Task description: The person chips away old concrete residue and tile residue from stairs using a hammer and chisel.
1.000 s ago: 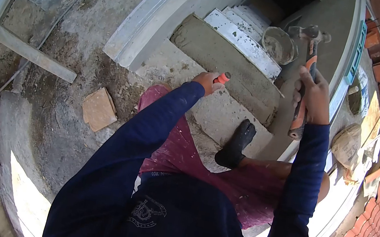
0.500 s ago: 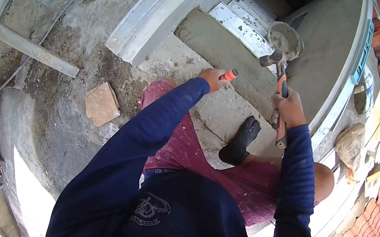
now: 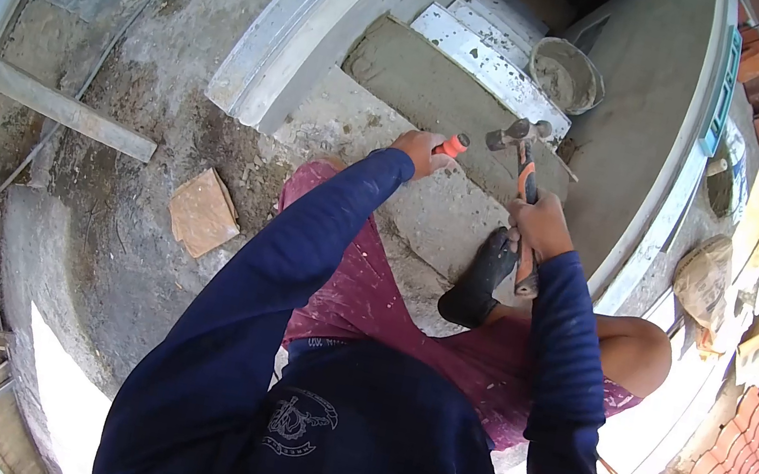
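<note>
My left hand (image 3: 417,150) is closed round the red grip of a chisel (image 3: 453,146), whose dark striking end points up and right. Its blade is hidden below my fist. In my right hand (image 3: 544,225) is a hammer (image 3: 526,172) with a black and orange handle, gripped partway down. The hammer's metal head is raised to the right of the chisel, apart from it. Beneath both tools lies a rough concrete step (image 3: 417,198), bordered by a strip of smoother grey mortar (image 3: 429,73).
A bucket (image 3: 567,75) with grey residue stands by the white, spattered stairs (image 3: 482,57). My black-socked foot (image 3: 478,280) rests on the step. A folded brown paper piece (image 3: 204,212) lies at left, near a long board (image 3: 54,98). A turquoise level (image 3: 723,90) leans at right.
My right hand and the hammer have swung left and slightly down, bringing the head closer to the chisel. My left hand has shifted only slightly.
</note>
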A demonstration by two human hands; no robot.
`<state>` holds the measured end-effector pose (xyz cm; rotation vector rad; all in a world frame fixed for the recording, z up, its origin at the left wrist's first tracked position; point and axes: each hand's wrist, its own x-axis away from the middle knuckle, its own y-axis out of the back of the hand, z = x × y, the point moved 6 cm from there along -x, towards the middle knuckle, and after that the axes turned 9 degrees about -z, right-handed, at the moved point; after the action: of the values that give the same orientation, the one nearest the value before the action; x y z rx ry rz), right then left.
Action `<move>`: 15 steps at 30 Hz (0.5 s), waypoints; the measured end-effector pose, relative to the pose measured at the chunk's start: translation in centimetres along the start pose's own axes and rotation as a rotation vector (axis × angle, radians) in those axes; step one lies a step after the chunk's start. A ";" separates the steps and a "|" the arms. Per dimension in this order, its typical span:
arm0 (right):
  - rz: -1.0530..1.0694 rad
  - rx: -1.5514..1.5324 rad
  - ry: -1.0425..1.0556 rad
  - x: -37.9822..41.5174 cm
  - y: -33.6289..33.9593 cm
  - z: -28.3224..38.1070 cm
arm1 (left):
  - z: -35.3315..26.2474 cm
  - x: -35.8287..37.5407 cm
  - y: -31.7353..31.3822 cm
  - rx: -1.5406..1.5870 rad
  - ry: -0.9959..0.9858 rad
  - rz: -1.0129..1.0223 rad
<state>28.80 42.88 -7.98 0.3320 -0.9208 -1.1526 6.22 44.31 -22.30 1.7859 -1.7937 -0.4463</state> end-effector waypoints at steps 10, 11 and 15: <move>-0.816 -0.409 0.376 -1.7 19.6 12.8 | -0.4 1.7 -0.9 0.015 0.061 0.131; -0.935 -0.270 0.240 -0.7 15.5 12.2 | -0.1 1.5 -1.0 0.020 0.053 0.124; 0.080 -0.036 -0.106 -0.3 -1.9 -0.7 | 0.3 0.9 -1.5 -0.086 -0.018 0.034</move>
<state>28.09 42.21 -9.72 0.2043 -0.9956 -1.1197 7.27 43.31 -23.26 1.6948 -1.7868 -0.5194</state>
